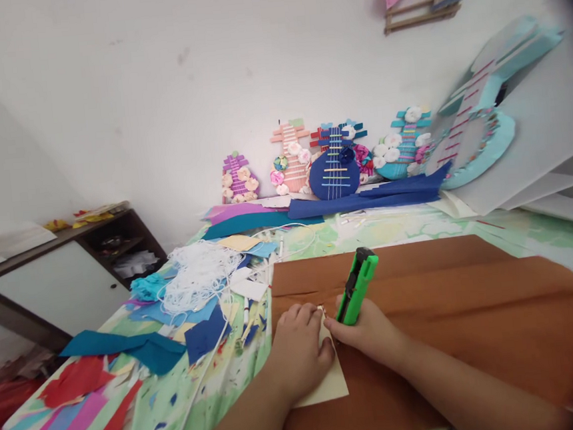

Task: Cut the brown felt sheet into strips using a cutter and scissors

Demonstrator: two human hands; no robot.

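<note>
Bench (231,380) under a green-and-white patterned cover fills most of the lower view, strewn on its left with coloured offcuts. A brown sheet (477,332), creased lengthwise, spreads over its near right part, beneath both hands. Beyond the bench's left edge stands a dark wooden cabinet (56,282) with a pale door. At the far right corner leans a large pale-blue lute model (486,150) with pink frets, and left of it, along the wall, stands a row of small decorated lutes (334,174) in purple, peach, dark blue and turquoise. A tangled heap of white cord (196,273) lies left of the brown sheet. On the sheet, the left hand (303,347) rests over a cream card (326,389), fingers close together and thumb lying on it; whether they pinch anything underneath cannot be told. Just beside it, the right hand (364,332) has its fingers wrapped around a green-and-black hand tool (357,289), which stands tilted, black end up, over the sheet. The right thumb points toward the card's upper edge; the tool's lower end is hidden.
</note>
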